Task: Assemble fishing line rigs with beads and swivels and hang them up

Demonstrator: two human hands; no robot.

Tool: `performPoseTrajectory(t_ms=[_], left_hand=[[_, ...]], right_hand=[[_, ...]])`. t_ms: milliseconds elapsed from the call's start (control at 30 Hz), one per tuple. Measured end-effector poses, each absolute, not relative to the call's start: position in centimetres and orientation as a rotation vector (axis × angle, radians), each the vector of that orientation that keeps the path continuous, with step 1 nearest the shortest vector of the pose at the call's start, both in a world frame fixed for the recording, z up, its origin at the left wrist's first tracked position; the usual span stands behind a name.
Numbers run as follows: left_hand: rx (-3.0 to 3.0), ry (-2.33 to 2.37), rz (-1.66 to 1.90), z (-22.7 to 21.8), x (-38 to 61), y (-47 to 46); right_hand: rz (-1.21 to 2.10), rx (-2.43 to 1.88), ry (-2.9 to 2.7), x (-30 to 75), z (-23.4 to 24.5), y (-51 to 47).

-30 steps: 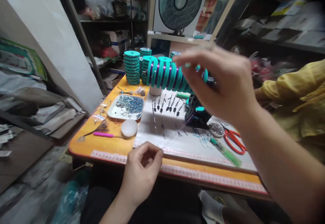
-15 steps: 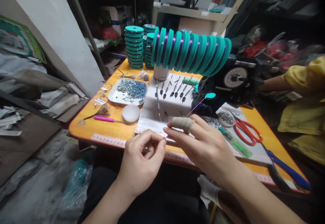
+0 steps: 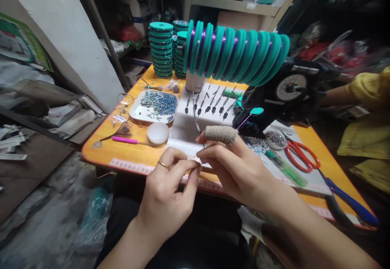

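Observation:
Over the front edge of the table, my left hand (image 3: 169,183) is closed, thumb and index finger pinching something dark and tiny that I cannot make out. My right hand (image 3: 240,167) meets it fingertip to fingertip, its fingers pinched on a thin line. Beige wrap (image 3: 221,135) covers one finger of that hand. A purple line (image 3: 244,120) runs from a teal disc (image 3: 256,111) down behind the right hand. From a pale post, a dark cord with a small metal fitting (image 3: 197,127) hangs toward the fingertips.
Teal spools (image 3: 237,55) wound with purple line sit on a black machine (image 3: 274,90). A white tray (image 3: 134,112) of small blue tubes, a pink-handled tool (image 3: 124,140), red scissors (image 3: 304,157) and blue-handled pliers (image 3: 353,204) lie around. Another person's yellow sleeve (image 3: 365,92) is at right.
My left fingers have folded in closer around the pinched piece, and both hands have drawn nearer together. The hanging cord now bends toward my right fingertips. The view has shifted slightly.

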State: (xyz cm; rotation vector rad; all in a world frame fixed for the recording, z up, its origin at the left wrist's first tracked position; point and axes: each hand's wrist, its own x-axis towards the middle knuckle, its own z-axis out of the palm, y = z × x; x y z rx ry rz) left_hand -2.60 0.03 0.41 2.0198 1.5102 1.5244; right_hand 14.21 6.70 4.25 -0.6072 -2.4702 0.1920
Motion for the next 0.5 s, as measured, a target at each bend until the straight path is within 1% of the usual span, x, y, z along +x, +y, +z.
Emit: performPoseTrajectory(t_ms=[133, 333, 400, 500], left_hand=[[2.218, 1.564, 1.581, 0.4, -2.7, 0.3], [2.65, 1.451, 1.491, 0.6, -3.1, 0.3], [2.551, 1.402, 1.494, 0.5, -2.8, 0.1], [1.905, 1.368, 1.498, 0.2, -2.1, -0.2]], right_hand=[[0.198, -0.721, -2.459, 13.8, 4.8, 6.5], [0.22, -0.801, -2.458, 13.6, 5.3, 6.5], [0.197, -0.774, -2.439, 13.7, 5.3, 6.2], [0.081, -0.745, -2.326, 14.2, 5.0, 5.0]])
